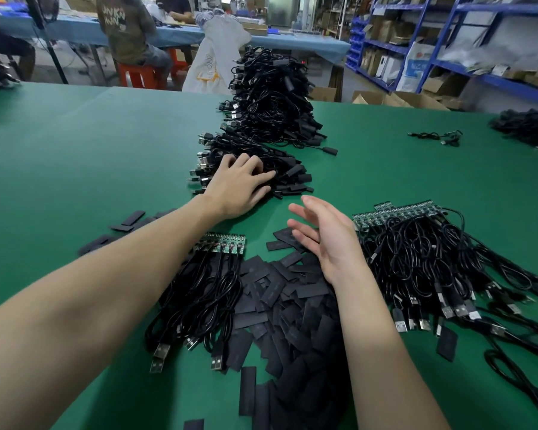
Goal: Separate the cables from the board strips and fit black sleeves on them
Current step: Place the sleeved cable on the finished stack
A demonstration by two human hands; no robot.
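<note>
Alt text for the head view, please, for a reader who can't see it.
The left hand rests on a pile of sleeved cables on a green table, while the right hand hovers open above loose black sleeves. Board strips with attached cables lie either side.

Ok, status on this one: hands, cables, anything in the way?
Left hand pressing on the sleeved cable pile. Right hand open, empty, above the black sleeves. Board strips still wired. Nothing blocking.
</note>
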